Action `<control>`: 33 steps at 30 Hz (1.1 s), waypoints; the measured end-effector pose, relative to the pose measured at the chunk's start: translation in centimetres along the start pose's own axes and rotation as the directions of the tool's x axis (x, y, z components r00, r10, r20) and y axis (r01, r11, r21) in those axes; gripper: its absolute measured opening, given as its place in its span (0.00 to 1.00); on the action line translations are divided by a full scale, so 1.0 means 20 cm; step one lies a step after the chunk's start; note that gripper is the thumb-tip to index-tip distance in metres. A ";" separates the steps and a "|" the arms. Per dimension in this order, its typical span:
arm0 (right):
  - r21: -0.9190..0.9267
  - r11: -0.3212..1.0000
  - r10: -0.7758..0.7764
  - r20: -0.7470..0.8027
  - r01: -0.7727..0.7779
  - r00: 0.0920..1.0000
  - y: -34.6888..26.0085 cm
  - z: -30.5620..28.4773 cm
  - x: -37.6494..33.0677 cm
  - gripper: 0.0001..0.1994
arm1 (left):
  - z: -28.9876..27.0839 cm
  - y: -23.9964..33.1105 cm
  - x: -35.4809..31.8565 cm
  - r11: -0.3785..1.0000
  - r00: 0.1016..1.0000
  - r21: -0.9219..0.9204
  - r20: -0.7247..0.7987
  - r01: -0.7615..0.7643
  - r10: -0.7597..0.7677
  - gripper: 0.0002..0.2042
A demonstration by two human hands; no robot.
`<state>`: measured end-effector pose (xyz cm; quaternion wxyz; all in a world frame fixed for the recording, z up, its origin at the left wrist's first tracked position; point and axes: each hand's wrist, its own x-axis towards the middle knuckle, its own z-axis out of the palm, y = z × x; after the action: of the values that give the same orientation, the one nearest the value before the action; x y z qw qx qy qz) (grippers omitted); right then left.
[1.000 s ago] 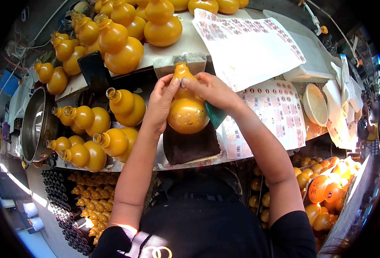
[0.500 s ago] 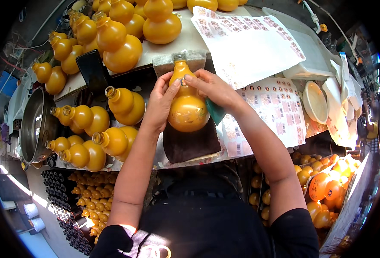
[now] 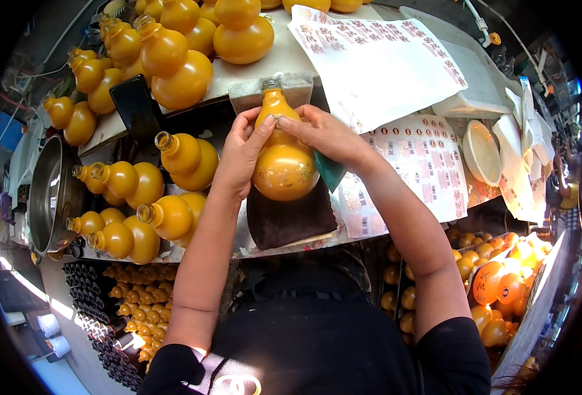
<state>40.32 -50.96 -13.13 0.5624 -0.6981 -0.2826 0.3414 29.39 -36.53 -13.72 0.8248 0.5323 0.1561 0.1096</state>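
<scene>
A yellow gourd-shaped bottle (image 3: 285,172) with a clear glass neck lies in front of me, its neck pointing away on a grey cloth (image 3: 241,97). My left hand (image 3: 243,146) is closed round its left side. From the right, my right hand (image 3: 324,135) grips the same bottle, and both thumbs press close together at its narrow waist. Faint coloured marking shows on the round lower bulb. A flat teal-green piece (image 3: 330,171) sticks out beneath my right hand; whether the fingers hold it is hidden. Below the bottle lies a dark brown cloth pad (image 3: 289,220).
Several more yellow gourd bottles (image 3: 184,155) lie left, beside a metal basin (image 3: 49,191). A black phone (image 3: 136,108) leans at the raised shelf. Printed sticker sheets (image 3: 409,178) and a cream bowl (image 3: 481,153) are right. Crated gourd bottles (image 3: 147,306) stand below the table.
Both thumbs have come closer together at the bottle's waist. The whole view has shifted slightly, and the bottle stays in both hands.
</scene>
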 end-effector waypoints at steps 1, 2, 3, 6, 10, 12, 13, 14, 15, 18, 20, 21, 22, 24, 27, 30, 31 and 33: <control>-0.001 1.000 0.012 0.002 -0.012 1.000 0.00 0.00 0.00 0.34 | 0.00 0.00 0.00 1.000 1.000 -0.001 0.004 0.002 -0.002 0.23; -0.001 1.000 0.024 0.004 -0.024 1.000 -0.01 -0.01 -0.01 0.33 | 0.00 0.00 0.00 1.000 1.000 -0.002 0.008 0.003 -0.003 0.23; -0.001 0.999 0.035 0.006 -0.035 0.999 -0.02 -0.01 -0.01 0.33 | 0.00 0.00 0.00 1.000 1.000 0.005 0.002 0.000 0.000 0.23; -0.044 0.997 0.056 -0.005 -0.056 0.998 -0.06 0.00 -0.01 0.32 | 0.00 0.00 0.00 1.000 1.000 0.026 -0.010 -0.011 0.011 0.23; -0.048 0.998 0.033 0.017 -0.032 0.999 -0.05 -0.01 -0.01 0.31 | 0.01 -0.01 -0.01 0.998 0.999 0.057 -0.013 -0.030 0.031 0.23; -0.026 0.999 0.026 0.015 -0.026 1.000 -0.06 0.00 -0.02 0.31 | 0.01 -0.01 -0.01 0.997 0.999 0.060 -0.013 -0.040 0.041 0.23; -0.014 1.000 0.025 0.022 -0.024 0.999 -0.06 0.00 -0.02 0.31 | 0.01 -0.01 -0.01 0.997 0.999 0.056 -0.011 -0.045 0.046 0.23; -0.001 1.000 0.023 0.027 -0.023 0.999 -0.05 -0.01 -0.02 0.31 | 0.01 -0.01 -0.01 0.997 0.999 0.053 -0.008 -0.050 0.050 0.22; 0.012 1.000 0.021 0.032 -0.021 0.999 -0.05 -0.01 -0.02 0.31 | 0.01 -0.01 -0.01 0.998 0.999 0.046 -0.003 -0.052 0.052 0.22; 0.031 0.999 0.021 0.045 -0.023 0.999 -0.04 -0.01 -0.01 0.31 | 0.00 -0.03 -0.01 0.998 0.998 0.021 0.003 -0.056 0.056 0.22; 0.047 0.998 0.039 0.018 -0.040 0.999 -0.04 -0.01 -0.02 0.30 | -0.01 -0.04 -0.01 0.999 0.999 -0.002 -0.001 -0.052 0.052 0.23; 0.055 0.997 0.047 0.003 -0.047 0.999 -0.04 0.00 -0.02 0.29 | -0.01 -0.04 0.00 0.999 0.999 0.004 0.008 -0.048 0.048 0.23; 0.104 0.989 0.108 -0.033 -0.104 0.994 -0.04 0.00 -0.03 0.28 | -0.02 -0.04 0.00 0.999 0.999 0.009 0.018 -0.044 0.044 0.23; 0.206 0.955 0.234 -0.090 -0.211 0.968 -0.02 -0.01 -0.03 0.27 | -0.02 -0.02 0.00 0.999 0.999 0.021 0.032 -0.027 0.026 0.24; 0.561 0.768 0.361 0.020 -0.310 0.932 -0.06 -0.08 -0.12 0.26 | -0.02 0.01 -0.02 0.996 0.999 0.079 0.047 -0.029 0.025 0.26; 0.694 0.679 0.223 0.116 -0.240 0.968 -0.13 -0.07 -0.22 0.18 | 0.00 0.00 -0.03 0.985 0.995 0.150 0.068 -0.088 0.078 0.29; 0.730 0.654 0.176 0.106 -0.197 0.979 -0.16 -0.05 -0.26 0.17 | 0.00 0.00 -0.03 0.983 0.994 0.153 0.070 -0.098 0.088 0.29; 0.643 0.758 0.073 0.086 -0.111 0.994 -0.21 -0.05 -0.29 0.16 | 0.00 0.00 -0.03 0.982 0.992 0.155 0.077 -0.112 0.101 0.29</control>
<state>37.51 -55.25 -7.87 0.7431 -0.4646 -0.1284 0.4642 28.81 -36.75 -13.73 0.7775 0.6075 0.1071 0.1224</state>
